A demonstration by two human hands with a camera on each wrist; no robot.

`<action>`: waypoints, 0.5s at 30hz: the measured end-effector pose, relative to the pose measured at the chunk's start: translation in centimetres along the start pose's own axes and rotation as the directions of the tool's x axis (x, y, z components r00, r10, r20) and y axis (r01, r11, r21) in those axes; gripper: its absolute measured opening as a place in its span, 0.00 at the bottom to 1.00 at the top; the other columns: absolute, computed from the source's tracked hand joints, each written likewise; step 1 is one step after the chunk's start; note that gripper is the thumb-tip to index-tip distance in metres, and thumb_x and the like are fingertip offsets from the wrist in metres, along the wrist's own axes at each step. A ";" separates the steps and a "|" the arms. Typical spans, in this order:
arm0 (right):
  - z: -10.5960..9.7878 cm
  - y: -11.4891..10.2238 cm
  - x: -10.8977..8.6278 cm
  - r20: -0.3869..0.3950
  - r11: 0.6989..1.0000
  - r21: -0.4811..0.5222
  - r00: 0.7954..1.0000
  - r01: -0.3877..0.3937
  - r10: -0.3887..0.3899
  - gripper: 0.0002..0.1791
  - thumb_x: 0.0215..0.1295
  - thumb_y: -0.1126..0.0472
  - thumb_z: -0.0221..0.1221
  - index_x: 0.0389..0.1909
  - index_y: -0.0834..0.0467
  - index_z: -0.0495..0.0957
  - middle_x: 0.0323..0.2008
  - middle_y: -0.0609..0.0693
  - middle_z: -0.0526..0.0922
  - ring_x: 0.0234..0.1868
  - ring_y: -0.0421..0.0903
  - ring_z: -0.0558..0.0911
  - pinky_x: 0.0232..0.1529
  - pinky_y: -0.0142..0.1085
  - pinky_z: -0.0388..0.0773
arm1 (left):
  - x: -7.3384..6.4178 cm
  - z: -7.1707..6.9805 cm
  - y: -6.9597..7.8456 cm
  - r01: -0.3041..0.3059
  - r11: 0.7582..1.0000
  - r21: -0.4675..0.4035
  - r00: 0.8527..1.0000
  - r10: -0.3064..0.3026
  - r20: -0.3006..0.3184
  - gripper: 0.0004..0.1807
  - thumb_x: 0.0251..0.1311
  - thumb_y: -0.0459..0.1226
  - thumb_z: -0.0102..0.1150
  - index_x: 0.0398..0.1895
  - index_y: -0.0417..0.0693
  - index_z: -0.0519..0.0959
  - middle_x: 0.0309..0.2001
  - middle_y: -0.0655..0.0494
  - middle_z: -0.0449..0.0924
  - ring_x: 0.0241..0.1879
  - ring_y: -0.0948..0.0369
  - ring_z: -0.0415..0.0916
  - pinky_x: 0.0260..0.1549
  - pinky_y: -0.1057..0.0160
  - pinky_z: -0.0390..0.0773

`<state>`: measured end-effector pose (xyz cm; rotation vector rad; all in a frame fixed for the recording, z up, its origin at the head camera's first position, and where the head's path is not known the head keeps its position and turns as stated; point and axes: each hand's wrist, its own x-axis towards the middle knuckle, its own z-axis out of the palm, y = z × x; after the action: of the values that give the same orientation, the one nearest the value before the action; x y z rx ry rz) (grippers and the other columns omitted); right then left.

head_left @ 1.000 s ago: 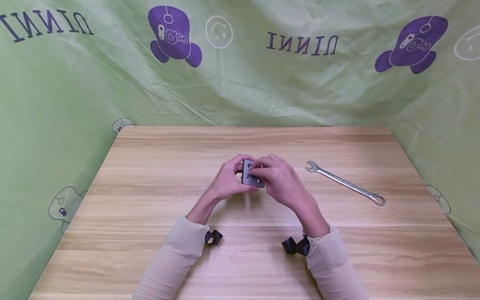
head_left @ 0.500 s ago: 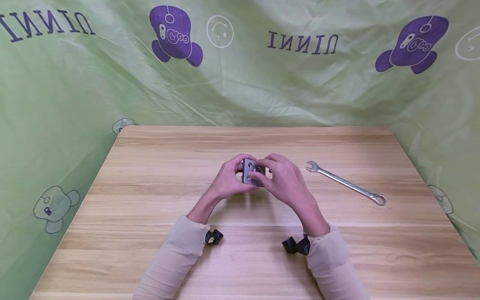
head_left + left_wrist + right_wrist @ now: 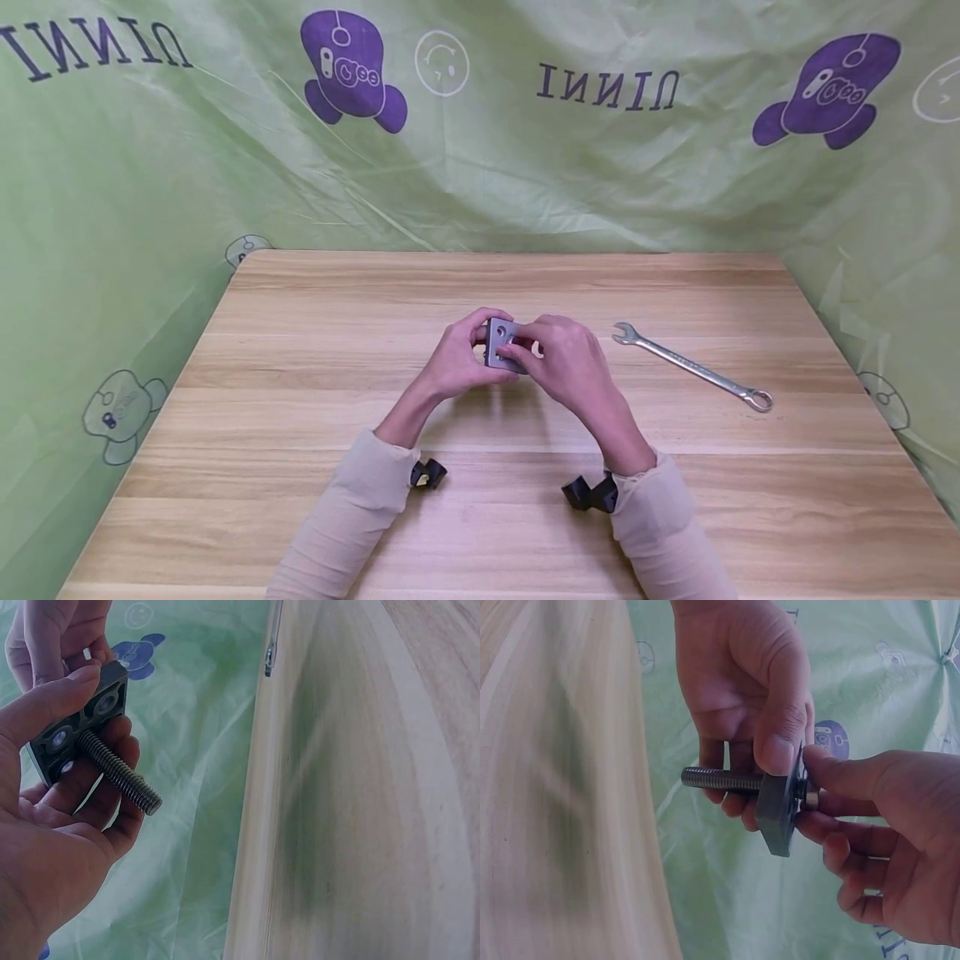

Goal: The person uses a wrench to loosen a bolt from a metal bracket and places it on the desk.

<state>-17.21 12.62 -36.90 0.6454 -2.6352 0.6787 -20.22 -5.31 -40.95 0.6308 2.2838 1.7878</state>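
My left hand holds a square dark grey plate with holes, off the table, thumb on one edge and fingers on the opposite one. A long threaded bolt sticks out from the middle of the plate on the palm side. On the other face my right hand pinches the bolt's short metal end between thumb and fingers. A dark ring sits there against the plate, partly hidden by fingertips; I cannot tell whether it is a nut or a washer.
A silver combination wrench lies slantwise on the wooden table, right of the hands. Green printed cloth hangs behind and beside the table. Black wrist mounts are at both sleeves.
The right hand's fingers have shifted from lying across the plate's face to a pinch at its middle, and the hand has drawn slightly right. The left hand and plate have hardly moved.
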 end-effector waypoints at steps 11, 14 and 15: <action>-0.4 0.1 0.0 0.033 0.992 0.058 0.993 0.111 -0.113 0.11 0.56 0.67 0.70 0.42 0.57 0.89 0.40 0.53 0.88 0.42 0.49 0.85 0.43 0.42 0.82 | 0.0 -0.1 0.2 -0.019 1.000 0.002 1.000 0.019 -0.009 0.38 0.37 0.25 0.78 0.58 0.40 0.73 0.41 0.38 0.87 0.36 0.66 0.82 0.50 0.56 0.75; -0.5 0.2 0.1 0.028 0.983 0.067 0.985 0.170 -0.172 0.10 0.56 0.71 0.68 0.40 0.59 0.89 0.41 0.53 0.88 0.44 0.50 0.85 0.47 0.42 0.82 | 0.0 -0.1 0.1 -0.021 1.000 0.006 1.000 0.021 -0.005 0.38 0.37 0.25 0.77 0.57 0.40 0.74 0.41 0.39 0.87 0.37 0.67 0.82 0.51 0.59 0.74; -0.5 0.3 0.1 0.023 0.979 0.070 0.981 0.191 -0.193 0.10 0.56 0.72 0.67 0.39 0.60 0.89 0.41 0.53 0.88 0.44 0.49 0.84 0.47 0.42 0.82 | 0.0 -0.1 0.1 -0.020 1.000 0.004 1.000 0.020 -0.003 0.38 0.37 0.25 0.77 0.57 0.40 0.74 0.42 0.39 0.87 0.37 0.67 0.82 0.52 0.59 0.74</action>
<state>-17.37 13.07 -36.59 0.9222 -2.5419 0.7069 -20.25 -5.36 -40.84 0.6546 2.2919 1.7948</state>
